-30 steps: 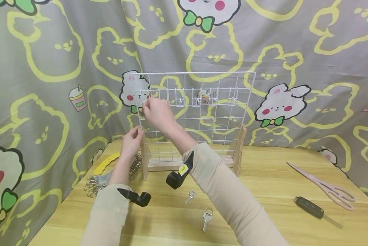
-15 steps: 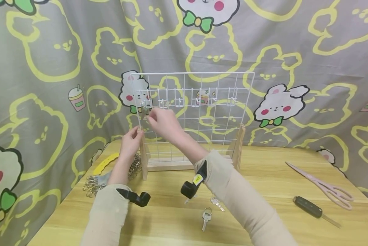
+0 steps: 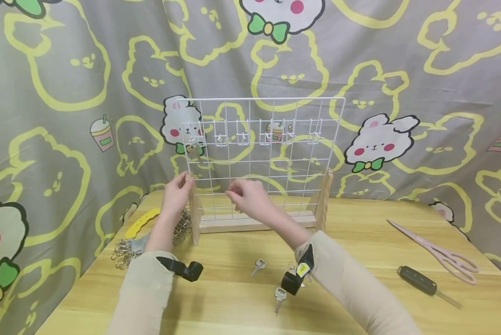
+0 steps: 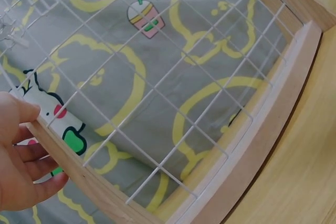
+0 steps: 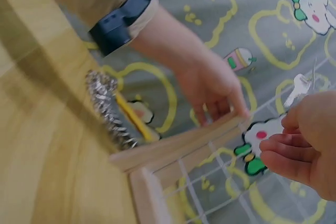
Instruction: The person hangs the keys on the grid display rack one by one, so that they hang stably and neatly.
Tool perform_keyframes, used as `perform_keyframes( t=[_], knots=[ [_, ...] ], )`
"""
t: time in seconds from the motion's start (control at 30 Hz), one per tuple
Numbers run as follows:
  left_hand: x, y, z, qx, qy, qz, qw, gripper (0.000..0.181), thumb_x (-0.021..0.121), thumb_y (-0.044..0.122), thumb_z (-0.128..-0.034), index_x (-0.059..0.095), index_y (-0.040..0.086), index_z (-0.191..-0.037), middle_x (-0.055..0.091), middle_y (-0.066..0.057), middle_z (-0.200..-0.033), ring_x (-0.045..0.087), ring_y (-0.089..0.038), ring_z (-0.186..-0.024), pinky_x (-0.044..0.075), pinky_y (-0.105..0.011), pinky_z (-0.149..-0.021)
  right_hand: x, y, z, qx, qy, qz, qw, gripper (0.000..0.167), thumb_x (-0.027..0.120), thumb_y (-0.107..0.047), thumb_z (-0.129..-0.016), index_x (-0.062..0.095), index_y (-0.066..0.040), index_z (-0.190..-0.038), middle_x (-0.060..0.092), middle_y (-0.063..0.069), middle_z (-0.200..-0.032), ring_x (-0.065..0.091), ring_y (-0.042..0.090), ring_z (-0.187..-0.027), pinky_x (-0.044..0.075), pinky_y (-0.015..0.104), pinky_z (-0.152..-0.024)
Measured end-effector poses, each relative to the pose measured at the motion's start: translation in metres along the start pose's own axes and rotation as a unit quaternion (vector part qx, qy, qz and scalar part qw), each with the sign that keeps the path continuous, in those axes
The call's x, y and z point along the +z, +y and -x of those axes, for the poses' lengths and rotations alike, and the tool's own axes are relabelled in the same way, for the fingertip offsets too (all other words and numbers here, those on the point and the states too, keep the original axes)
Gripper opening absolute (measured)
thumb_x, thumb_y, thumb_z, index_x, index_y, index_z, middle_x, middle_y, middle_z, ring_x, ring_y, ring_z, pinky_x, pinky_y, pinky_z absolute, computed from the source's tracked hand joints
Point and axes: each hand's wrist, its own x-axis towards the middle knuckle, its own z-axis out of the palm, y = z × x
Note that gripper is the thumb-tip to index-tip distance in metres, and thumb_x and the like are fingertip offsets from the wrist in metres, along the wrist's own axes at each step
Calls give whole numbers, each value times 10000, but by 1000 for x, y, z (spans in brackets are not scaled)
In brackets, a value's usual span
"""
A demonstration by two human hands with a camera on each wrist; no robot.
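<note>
A white wire grid (image 3: pixel 259 98) stands upright in a wooden frame (image 3: pixel 233 227). My left hand (image 3: pixel 175 195) pinches the top of the frame's left post; in the left wrist view the thumb lies on the post (image 4: pixel 79 174). Several white hooks (image 3: pixel 243 139) hang in a row on the grid. At the leftmost one hangs a metal key (image 5: pixel 298 89), clearest in the right wrist view. My right hand (image 3: pixel 252 197) is in front of the grid's lower part, empty, with its fingers loosely bent.
Loose keys (image 3: pixel 280 298) lie on the table in front of the frame. Pink scissors (image 3: pixel 432 249) and a black car key (image 3: pixel 418 280) are at the right. A bunch of metal rings and clasps (image 3: pixel 125 253) lies beside a yellow piece (image 3: pixel 143 223) at the left.
My right hand has come away from the leftmost hook, down and to the right, leaving the key hanging there. My left hand has stayed on the post.
</note>
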Motion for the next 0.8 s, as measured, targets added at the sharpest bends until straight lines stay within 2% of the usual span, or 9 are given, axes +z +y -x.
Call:
perform_keyframes(
  t=[0.23, 0.43, 0.6, 0.7, 0.8],
  knots=[
    [-1, 2, 0, 20, 20, -33, 10000, 550, 422, 262, -998, 220, 63, -1470, 219, -162, -1501, 213, -263, -1372, 220, -375, -1111, 4, 36, 29, 407, -73, -440, 9982, 112, 592, -100, -902, 628, -6, -952, 611, 8, -675, 607, 165, -541, 539, 255, -499],
    [-1, 1, -1, 62, 4, -77, 10000, 550, 426, 257, -997, 225, 56, -1468, 235, -172, -1494, 226, -275, -1367, 230, -383, -1107, 10, 64, 57, 536, -228, -577, 9966, 129, 595, -80, -895, 618, 23, -968, 610, 1, -680, 583, 132, -540, 526, 229, -494],
    [-1, 0, -1, 77, -26, -181, 9998, 548, 415, 259, -1001, 220, 51, -1469, 242, -174, -1491, 227, -281, -1366, 233, -386, -1107, 17, 83, 78, 657, -311, -684, 9950, 162, 604, -62, -884, 606, 52, -998, 636, 96, -741, 601, 163, -563, 537, 259, -508],
    [-1, -1, -1, 65, -17, -225, 9997, 547, 417, 261, -1000, 224, 54, -1468, 236, -170, -1494, 223, -282, -1367, 228, -388, -1108, 20, 92, 88, 631, -366, -605, 9955, 182, 616, -64, -871, 609, 60, -1003, 645, 100, -764, 615, 184, -599, 537, 253, -540],
    [-1, -1, -1, 68, -8, -222, 9997, 545, 421, 257, -998, 230, 55, -1467, 233, -168, -1495, 224, -281, -1367, 228, -387, -1108, 24, 99, 95, 575, -458, -424, 9964, 195, 631, -88, -862, 618, 47, -1002, 636, 20, -772, 610, 148, -665, 525, 221, -601]
  ],
)
